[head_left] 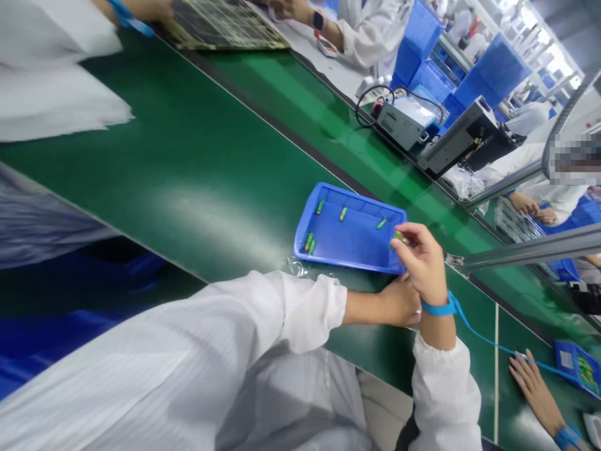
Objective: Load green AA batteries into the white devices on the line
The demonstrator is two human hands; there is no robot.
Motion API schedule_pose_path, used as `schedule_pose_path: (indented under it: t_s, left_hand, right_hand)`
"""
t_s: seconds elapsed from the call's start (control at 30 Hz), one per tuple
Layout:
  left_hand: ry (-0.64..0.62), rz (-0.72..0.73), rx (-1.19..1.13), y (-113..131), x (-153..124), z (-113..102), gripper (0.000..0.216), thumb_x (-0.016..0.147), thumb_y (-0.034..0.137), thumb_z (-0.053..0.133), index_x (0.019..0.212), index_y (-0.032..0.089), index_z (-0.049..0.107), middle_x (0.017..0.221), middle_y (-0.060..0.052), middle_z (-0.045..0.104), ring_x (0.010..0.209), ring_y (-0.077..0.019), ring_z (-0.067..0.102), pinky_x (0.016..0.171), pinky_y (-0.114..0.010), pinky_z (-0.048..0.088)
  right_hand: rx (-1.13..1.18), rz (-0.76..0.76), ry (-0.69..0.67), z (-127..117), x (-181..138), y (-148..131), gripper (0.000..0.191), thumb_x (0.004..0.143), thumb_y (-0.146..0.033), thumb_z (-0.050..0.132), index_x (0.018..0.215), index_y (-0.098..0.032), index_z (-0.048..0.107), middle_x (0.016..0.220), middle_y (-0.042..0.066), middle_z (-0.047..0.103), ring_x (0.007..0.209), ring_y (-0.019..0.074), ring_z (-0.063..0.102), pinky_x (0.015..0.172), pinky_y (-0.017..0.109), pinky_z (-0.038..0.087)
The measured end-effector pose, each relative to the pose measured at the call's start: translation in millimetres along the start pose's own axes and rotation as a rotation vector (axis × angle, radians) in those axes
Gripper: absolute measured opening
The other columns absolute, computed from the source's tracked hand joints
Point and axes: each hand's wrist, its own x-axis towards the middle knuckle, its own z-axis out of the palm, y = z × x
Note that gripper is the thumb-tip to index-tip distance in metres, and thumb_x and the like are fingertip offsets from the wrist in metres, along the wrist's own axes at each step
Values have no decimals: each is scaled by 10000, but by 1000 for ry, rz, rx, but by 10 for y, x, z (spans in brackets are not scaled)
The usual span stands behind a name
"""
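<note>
A blue plastic tray [352, 233] lies on the green bench in front of me, with several small green cylindrical parts [343, 214] scattered along its sides. Over the tray's right end, my right hand [422, 260] pinches small green parts [399, 237] between thumb and fingers; how many is unclear. A blue strap [439, 307] circles that wrist. Just below, by the tray's near right corner, my left hand [399, 302] is curled closed. It lies partly behind my right hand and wrist, so whatever its fingers hold is hidden.
Clear plastic scraps [297, 267] lie at the tray's near left corner. A metal post [526, 247] rises from the bench on the right. Beyond it, a co-worker's hand [533, 385] rests near a small blue bin [580, 369]. Another person's sleeve [56, 69] reaches in at upper left.
</note>
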Motion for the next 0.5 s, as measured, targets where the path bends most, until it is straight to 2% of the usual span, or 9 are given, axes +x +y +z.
schedule_pose_path:
  t_s: [0.07,0.1,0.2,0.27,0.33,0.5]
  left_hand:
    - [11,13,-5,-8,-63,-18,738,1023,517,733,1564,34,598,1628,-286,581,1532,-479,523,1306,-625,418]
    - [22,5,-10,-11,-82,-30,803,1004,538,741,1571,-5,569,1639,-317,555,1558,-494,491,1323,-625,391]
    - [45,-30,-35,-11,-93,-58,859,975,529,761,1556,-59,527,1635,-350,531,1592,-475,461,1358,-584,352]
    - [30,-27,-33,-8,-87,-62,860,974,529,760,1543,-71,523,1636,-355,525,1604,-467,455,1377,-563,333]
    - [4,-18,-6,-8,-87,-59,861,975,538,760,1529,-80,530,1636,-358,524,1608,-475,454,1391,-555,314]
    - [-34,-31,31,-12,-104,-73,857,966,565,775,1529,-38,541,1633,-339,542,1618,-470,450,1380,-555,329]
  right_hand:
    - [-8,78,184,-353,-287,242,273,991,-407,796,1210,-252,745,1110,60,761,958,214,717,837,340,596]
    - [-2,135,258,-508,-427,398,297,974,-423,809,1204,-247,738,1070,55,751,882,200,702,761,323,586]
    - [58,308,381,-833,-782,876,356,916,-466,836,1149,-229,708,911,8,703,648,144,601,561,269,489]
    - [52,379,369,-926,-935,1100,367,905,-486,830,1125,-222,702,864,-7,696,601,133,576,538,263,477]
    - [2,413,307,-948,-1020,1211,372,914,-499,817,1135,-217,716,867,1,719,605,136,590,554,268,498]
    - [-104,448,210,-916,-1064,1203,341,929,-502,798,1111,-214,772,832,7,749,629,156,632,604,279,523]
